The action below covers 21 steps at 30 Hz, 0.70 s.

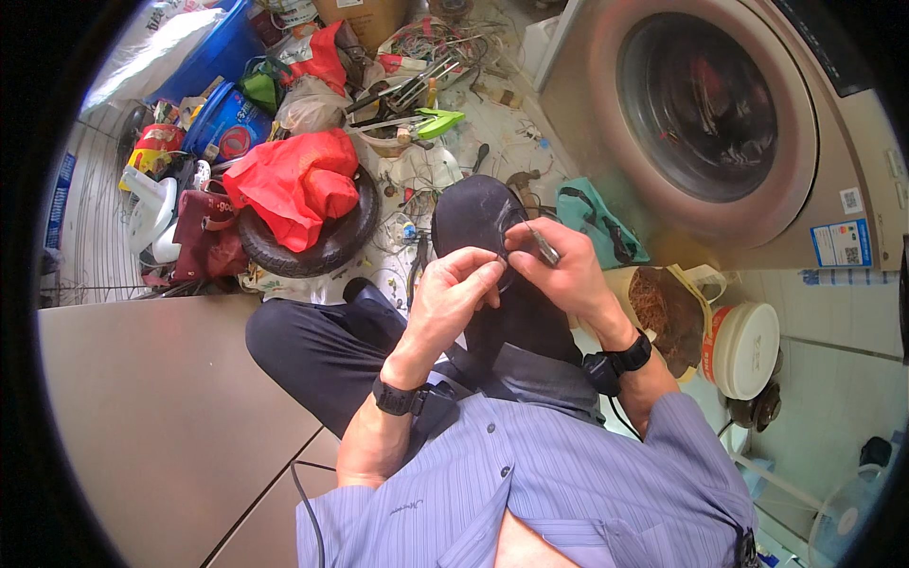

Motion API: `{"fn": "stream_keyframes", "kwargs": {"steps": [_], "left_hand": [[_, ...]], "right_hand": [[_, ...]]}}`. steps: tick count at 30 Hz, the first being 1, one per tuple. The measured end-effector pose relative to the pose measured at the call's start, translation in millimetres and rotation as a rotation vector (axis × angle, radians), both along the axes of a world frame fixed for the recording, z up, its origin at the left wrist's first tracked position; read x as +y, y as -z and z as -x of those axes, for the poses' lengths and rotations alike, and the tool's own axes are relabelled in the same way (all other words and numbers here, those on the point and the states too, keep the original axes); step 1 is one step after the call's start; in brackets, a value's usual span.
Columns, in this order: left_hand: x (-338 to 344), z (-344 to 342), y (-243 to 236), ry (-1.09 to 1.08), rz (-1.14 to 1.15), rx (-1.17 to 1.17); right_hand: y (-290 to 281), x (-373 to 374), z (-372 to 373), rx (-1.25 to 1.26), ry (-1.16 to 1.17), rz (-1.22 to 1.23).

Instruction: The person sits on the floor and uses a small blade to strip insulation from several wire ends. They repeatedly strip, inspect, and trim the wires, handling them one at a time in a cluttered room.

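My left hand (pixel 454 289) is closed in a pinch over the dark trouser leg (pixel 473 206), thumb against fingertips. What it pinches is too small and dark to make out, perhaps a thin black strand. Close beside it, fingertips almost meeting, my right hand (pixel 566 270) is closed too. A slim grey metal tool (pixel 545 248) lies in its grip, one end sticking up past the fingers; its kind is not clear. Both wrists wear black bands, the left (pixel 398 398) and the right (pixel 620 363).
A front-loading washing machine (pixel 833 180) stands at the right. Ahead lie a tyre (pixel 331 254) under a red bag (pixel 298 185), a blue tub (pixel 225 123), loose tools and wires. A teal bag (pixel 597 220), a brown-filled bag (pixel 668 317) and a white bucket (pixel 753 350) sit right.
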<state>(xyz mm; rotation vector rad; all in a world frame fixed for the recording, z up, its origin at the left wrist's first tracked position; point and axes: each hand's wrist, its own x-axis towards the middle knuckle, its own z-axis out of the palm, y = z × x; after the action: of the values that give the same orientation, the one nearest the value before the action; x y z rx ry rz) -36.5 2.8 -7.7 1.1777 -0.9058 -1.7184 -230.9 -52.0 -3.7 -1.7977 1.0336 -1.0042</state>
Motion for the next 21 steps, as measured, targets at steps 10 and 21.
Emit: {"fn": "stream_keyframes", "kwargs": {"steps": [10, 21], "left_hand": [[10, -13, 10, -0.029, 0.161, 0.354], [13, -20, 14, -0.061, 0.056, 0.173]], "right_hand": [[0, -9, 7, 0.361, 0.161, 0.368], [-10, -4, 23, 0.328, 0.218, 0.119]]}}
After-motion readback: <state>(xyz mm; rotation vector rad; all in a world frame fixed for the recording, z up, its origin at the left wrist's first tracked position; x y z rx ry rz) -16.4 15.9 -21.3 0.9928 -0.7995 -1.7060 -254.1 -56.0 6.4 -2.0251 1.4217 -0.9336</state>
